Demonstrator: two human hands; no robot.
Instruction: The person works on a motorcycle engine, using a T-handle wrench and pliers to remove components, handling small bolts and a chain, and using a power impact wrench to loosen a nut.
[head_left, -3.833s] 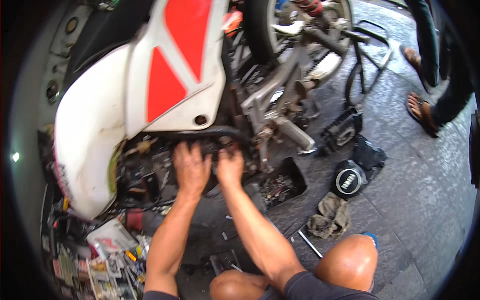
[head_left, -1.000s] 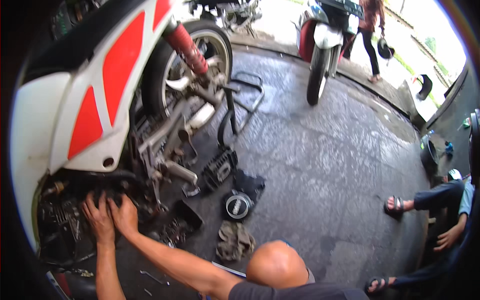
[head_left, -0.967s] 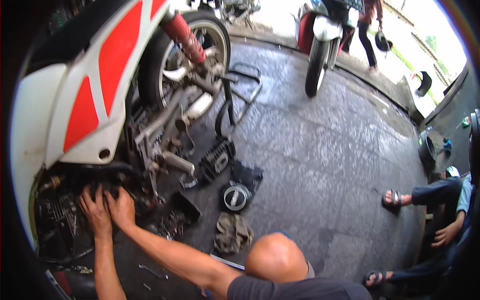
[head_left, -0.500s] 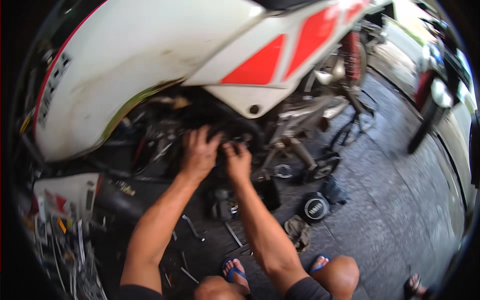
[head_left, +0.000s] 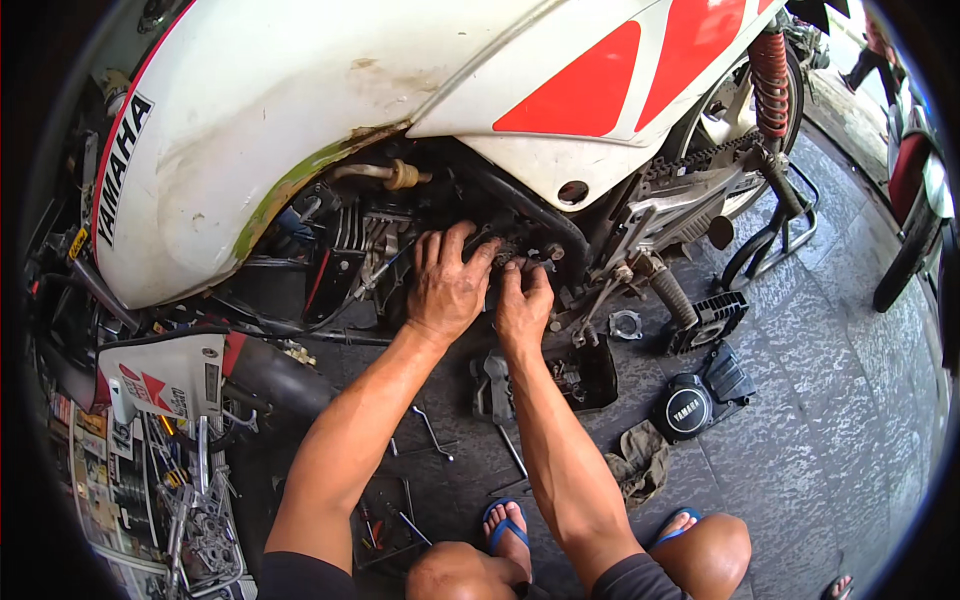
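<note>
A white motorcycle with red panels (head_left: 565,85) stands across the upper view, its engine bay exposed below the tank. My left hand (head_left: 450,285) reaches into the bay beside the finned cylinder (head_left: 350,230), fingers bent over a dark part. Close to its right, my right hand (head_left: 524,305) has thumb and fingers pinched at the same dark, greasy area. Whatever the fingertips hold is hidden or too small to make out. Above the left hand, a metal pipe with a brownish collar (head_left: 402,175) juts out under the tank.
Below my hands sit a dark tray of parts (head_left: 592,375) and a metal casting (head_left: 490,385). Right of these lie a round black cover (head_left: 688,407), a finned cover (head_left: 708,322) and a rag (head_left: 640,462). Wrenches (head_left: 432,435) and a metal-parts pile (head_left: 205,540) lie nearer and left.
My viewpoint has shifted, and the blurred picture has become sharp. Both hands stay at the engine bay, a little closer together, with fingers still bent.
</note>
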